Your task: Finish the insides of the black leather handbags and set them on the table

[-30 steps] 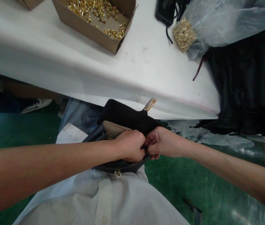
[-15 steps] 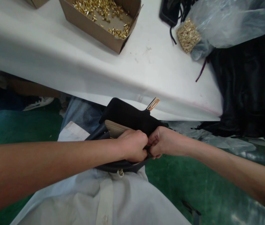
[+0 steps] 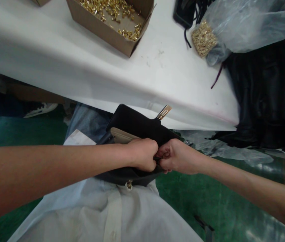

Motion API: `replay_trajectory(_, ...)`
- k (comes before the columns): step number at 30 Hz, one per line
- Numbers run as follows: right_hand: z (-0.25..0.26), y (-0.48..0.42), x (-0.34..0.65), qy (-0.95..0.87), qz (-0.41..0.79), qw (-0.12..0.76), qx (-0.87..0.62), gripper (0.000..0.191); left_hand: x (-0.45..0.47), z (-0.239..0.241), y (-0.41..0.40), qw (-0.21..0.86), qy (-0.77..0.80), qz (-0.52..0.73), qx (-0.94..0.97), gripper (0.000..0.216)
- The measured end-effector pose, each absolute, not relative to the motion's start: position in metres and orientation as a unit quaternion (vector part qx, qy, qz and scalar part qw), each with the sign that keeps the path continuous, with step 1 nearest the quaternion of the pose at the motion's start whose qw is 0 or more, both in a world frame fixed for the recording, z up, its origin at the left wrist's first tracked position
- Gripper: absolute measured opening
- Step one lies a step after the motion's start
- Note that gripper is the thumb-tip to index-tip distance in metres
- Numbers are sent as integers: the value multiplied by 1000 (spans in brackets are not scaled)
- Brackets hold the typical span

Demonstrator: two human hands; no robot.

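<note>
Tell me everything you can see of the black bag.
The black bag looks like smooth leather, with a beige panel inside its opening. Its flap is folded back toward the white table, a gold clasp sticking out from the flap's edge; a small gold fitting sits on the front. It lies open in the lap, by the pale shirt. The left hand reaches into the opening; the right hand touches the right-hand end, curled. What either grips is hidden.

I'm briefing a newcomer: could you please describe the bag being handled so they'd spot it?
Find the white table; below its near edge, the left hand and right hand touch a black bag. Its raised flap bears a gold clasp, unlike the black pile at right.
</note>
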State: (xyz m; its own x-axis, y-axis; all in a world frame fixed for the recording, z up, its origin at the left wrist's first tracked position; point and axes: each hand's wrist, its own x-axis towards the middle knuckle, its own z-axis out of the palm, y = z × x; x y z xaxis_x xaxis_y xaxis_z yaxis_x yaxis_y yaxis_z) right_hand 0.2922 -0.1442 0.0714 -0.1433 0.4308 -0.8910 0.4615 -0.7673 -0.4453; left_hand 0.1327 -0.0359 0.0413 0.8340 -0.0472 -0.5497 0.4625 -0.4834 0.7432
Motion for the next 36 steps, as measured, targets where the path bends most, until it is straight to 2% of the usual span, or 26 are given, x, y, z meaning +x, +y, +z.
replay_trajectory(12, 72, -139, 295, 254, -690, 11, 678, 15, 128, 28, -45, 501, 143, -204, 829, 21)
replay_trajectory(24, 67, -146, 290, 275, -675, 0, 684, 26, 131, 28, -37, 511, 114, -226, 821, 21)
replay_trajectory(36, 67, -146, 291, 275, -696, -5, 664, 21, 126, 27, -37, 500, 85, -216, 834, 21)
